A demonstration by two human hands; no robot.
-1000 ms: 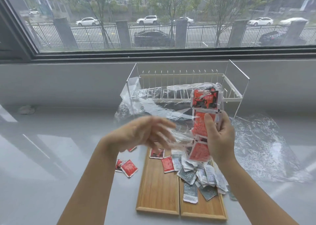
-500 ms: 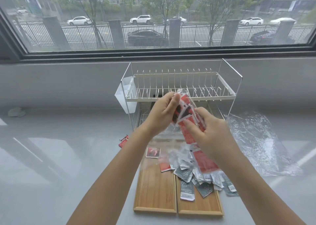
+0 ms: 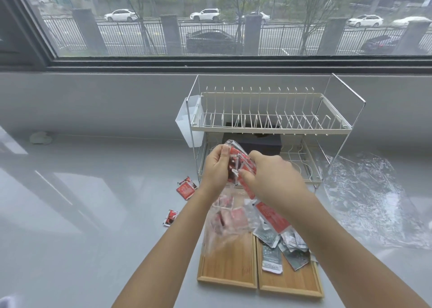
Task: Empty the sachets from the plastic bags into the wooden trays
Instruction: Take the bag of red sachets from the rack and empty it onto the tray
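Note:
Both hands hold a clear plastic bag above the wooden trays. My left hand grips the bag's upper end, where red sachets are bunched. My right hand pinches the same bunch from the right. More red sachets hang inside the bag's lower part over the left wooden tray. The right wooden tray holds a heap of grey sachets. Three loose red sachets lie on the counter left of the trays.
A white wire dish rack with a plastic cup holder stands behind the trays, a dark box on its lower shelf. An emptied plastic bag lies flat on the counter to the right. A window runs along the back.
Both hands have come together on the top of the bag and lowered it toward the trays. The loose bag that covered the rack is gone from there.

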